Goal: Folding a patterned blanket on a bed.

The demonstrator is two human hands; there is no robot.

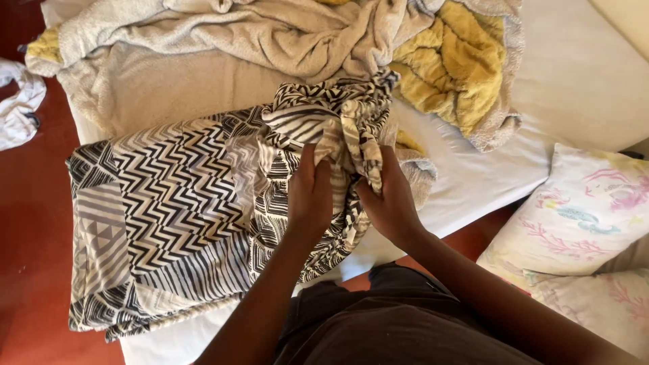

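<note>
Cloth (176,203): black-and-white patterned sheet, spread flat over bed edge (473,182), right end bunched up.
Left hand (309,196): closed on bunched folds, fingers buried in fabric.
Right hand (389,203): pinching a twisted strip of same bunch.
Handling: likely light, limp, no stiffness; sags wherever unsupported, not fragile.
Hold: best at gathered end or along a hem; flat middle gives little purchase.
Nearby: beige blanket (223,34), yellow towel (453,67) behind; pillow (581,209) at right.

Black-and-white patterned cloth (182,203), bunched at right, on bed
</note>
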